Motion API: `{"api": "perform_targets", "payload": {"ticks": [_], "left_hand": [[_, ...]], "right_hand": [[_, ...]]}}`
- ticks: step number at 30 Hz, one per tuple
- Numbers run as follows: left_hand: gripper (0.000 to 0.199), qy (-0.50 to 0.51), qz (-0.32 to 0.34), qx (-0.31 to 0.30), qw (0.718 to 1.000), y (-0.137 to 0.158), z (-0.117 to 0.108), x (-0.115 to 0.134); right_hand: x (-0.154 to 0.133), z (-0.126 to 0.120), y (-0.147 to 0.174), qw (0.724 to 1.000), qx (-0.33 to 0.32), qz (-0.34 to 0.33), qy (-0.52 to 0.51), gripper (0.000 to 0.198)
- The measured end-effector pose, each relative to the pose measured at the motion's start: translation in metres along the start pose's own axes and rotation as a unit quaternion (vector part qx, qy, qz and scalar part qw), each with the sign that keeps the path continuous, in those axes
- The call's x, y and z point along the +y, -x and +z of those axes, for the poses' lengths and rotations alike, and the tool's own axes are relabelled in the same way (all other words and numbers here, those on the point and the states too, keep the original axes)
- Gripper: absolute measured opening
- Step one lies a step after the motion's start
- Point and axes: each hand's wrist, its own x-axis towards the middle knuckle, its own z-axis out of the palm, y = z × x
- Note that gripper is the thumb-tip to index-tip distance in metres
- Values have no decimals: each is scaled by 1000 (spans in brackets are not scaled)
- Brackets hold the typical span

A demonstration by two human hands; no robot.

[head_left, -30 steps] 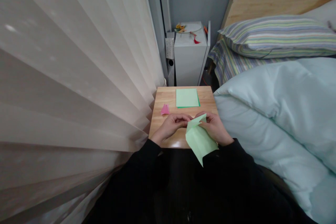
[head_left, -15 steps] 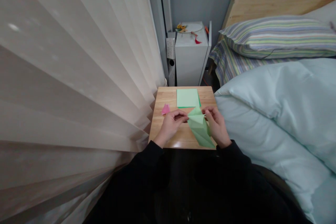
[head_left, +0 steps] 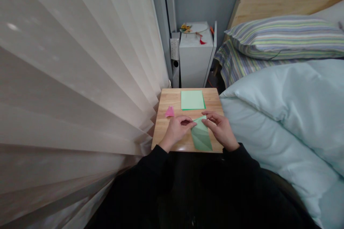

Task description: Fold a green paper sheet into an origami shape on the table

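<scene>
A creased sheet of green origami paper (head_left: 201, 136), partly folded at its far end, is between my hands over the small wooden table (head_left: 169, 94). My left hand (head_left: 178, 128) pinches its upper left corner between thumb and fingers. At the upper right corner, the thumb and fingers of my right hand (head_left: 219, 128) close on the paper. Beyond them lies a stack of square green paper (head_left: 192, 100), light green on top with a darker green edge showing. A small folded pink paper piece (head_left: 169, 111) sits just past my left hand.
A pleated curtain (head_left: 107, 78) hangs along the left of the table. To the right is a bed with a pale blue quilt (head_left: 282, 114) and a striped pillow (head_left: 290, 39). Behind the table stands a white cabinet (head_left: 195, 61) holding a round fan with a red tassel.
The green paper has come down flatter toward the table and slightly left, its far part folded over. My right hand has shifted a little left along with it.
</scene>
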Motion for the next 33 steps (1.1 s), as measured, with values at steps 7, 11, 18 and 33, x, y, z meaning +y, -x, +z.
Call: {"api": "perform_targets", "payload": {"ticks": [7, 11, 18, 33], "left_hand": [[20, -2, 20, 2, 1000, 1, -2, 6], [24, 16, 21, 5, 1000, 1, -2, 8], [22, 41, 37, 32, 998, 0, -1, 9], [11, -35, 124, 47, 991, 4, 4, 14]], "right_hand": [[-8, 1, 2, 999, 31, 28, -6, 29], [-11, 1, 3, 999, 47, 20, 5, 31], [-12, 3, 3, 997, 71, 16, -40, 41], [-17, 8, 6, 999, 3, -31, -14, 25]]}}
